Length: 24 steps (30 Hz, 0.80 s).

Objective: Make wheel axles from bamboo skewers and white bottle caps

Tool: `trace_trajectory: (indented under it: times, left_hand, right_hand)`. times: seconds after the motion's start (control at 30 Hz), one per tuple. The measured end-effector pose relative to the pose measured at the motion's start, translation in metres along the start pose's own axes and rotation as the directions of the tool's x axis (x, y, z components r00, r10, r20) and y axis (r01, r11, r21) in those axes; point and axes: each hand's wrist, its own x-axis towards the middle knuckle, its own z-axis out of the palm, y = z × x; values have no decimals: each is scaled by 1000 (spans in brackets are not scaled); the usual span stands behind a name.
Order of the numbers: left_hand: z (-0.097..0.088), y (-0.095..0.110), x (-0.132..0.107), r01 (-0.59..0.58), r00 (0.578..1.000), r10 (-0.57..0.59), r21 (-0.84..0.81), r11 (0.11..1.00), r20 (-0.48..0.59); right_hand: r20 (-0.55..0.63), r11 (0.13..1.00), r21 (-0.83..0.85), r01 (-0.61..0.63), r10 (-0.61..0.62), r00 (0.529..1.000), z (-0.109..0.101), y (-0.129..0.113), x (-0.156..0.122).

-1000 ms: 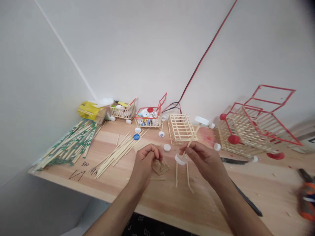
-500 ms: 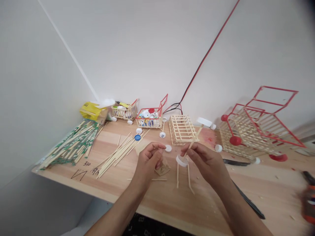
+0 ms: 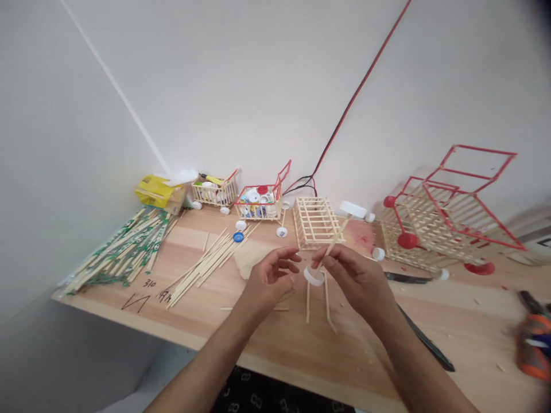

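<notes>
Works over a wooden table (image 3: 275, 347), with a red-trimmed stick cart (image 3: 443, 215) toward its back right corner and a stick basket (image 3: 317, 222) near its back edge. Holds the left hand (image 3: 273, 281) slack, with fingers curled and parted. With the right hand (image 3: 355, 275), pinches a tilted stick (image 3: 338, 238) bearing two white caps (image 3: 314, 277), above the table's middle.

easiest way through is the bare strip on the front left of the table (image 3: 198, 327), air over the loose sticks (image 3: 210, 258) is open too; straight back the capped stick (image 3: 337, 236) and basket (image 3: 318, 223) get in the way, big cart (image 3: 407, 240) and pliers (image 3: 534, 324) crowd the right
</notes>
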Motion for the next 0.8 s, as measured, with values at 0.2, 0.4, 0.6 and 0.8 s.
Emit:
trace_trajectory:
  times: [0.2, 0.4, 0.6, 0.8]
  left_hand:
    - [2, -2, -4, -94, 984, 62, 188, 978, 170]
    - [-2, -5, 1, 56, 964, -76, 86, 995, 256]
    - [-3, -3, 2, 151, 951, -130, -52, 987, 280]
    - [-3, 0, 1, 226, 944, -165, -194, 955, 287]
  right_hand:
    - [26, 999, 14, 32, -32, 999, 0, -4, 2]
    - [30, 997, -20, 71, -70, 997, 1, -7, 2]
    - [55, 996, -31, 89, -87, 995, 1, -6, 2]
    - [68, 993, -29, 112, -110, 992, 0, -12, 1]
